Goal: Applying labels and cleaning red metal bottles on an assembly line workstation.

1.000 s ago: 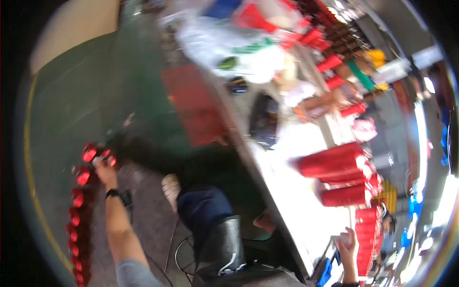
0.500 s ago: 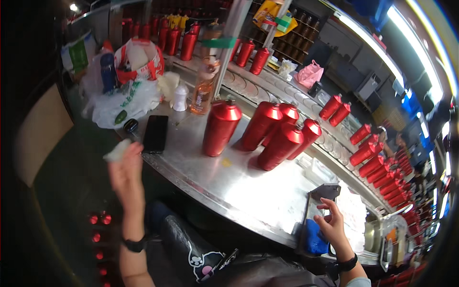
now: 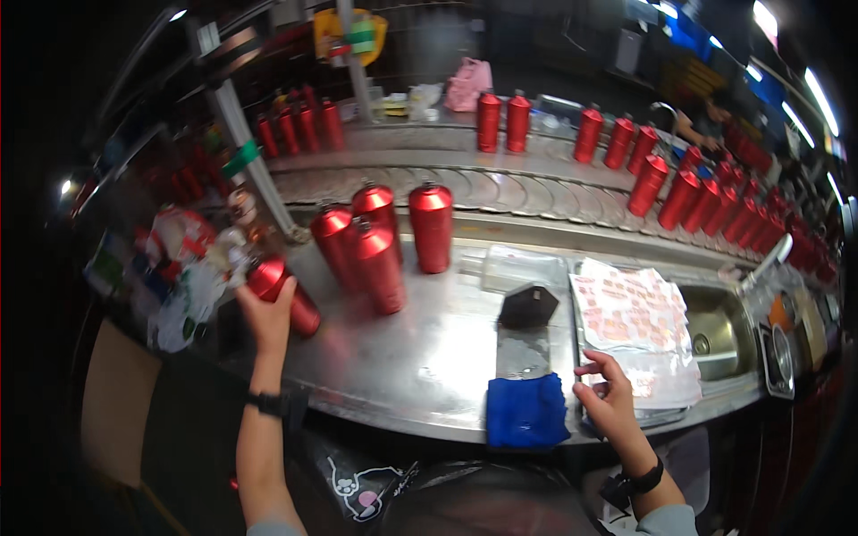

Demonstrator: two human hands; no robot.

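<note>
My left hand (image 3: pixel 266 320) is wrapped round the shoulder of a red metal bottle (image 3: pixel 304 314), which tilts on the steel counter at the left; part of the bottle is hidden by my fingers. Just to its right stand several more red bottles (image 3: pixel 380 272) of the same kind, upright, with narrow necks. My right hand (image 3: pixel 609 397) hovers at the front edge of the counter, fingers apart and loosely curled, holding nothing. Close to its left lies a folded blue cloth (image 3: pixel 527 411), with a dark angular block (image 3: pixel 528 306) behind it.
Right of my right hand, patterned paper sheets (image 3: pixel 630 308) lie beside a steel sink (image 3: pixel 715 335). Behind the counter runs a conveyor of curved plates (image 3: pixel 500 192) with red bottles (image 3: pixel 587 134) beyond. Plastic bags (image 3: pixel 192 290) crowd the left end, near a metal post (image 3: pixel 255 170).
My left hand held a soft white wad beside the counter; now it grips a red bottle, and the wad is not visible. The view has swung right. My right hand stays empty.
</note>
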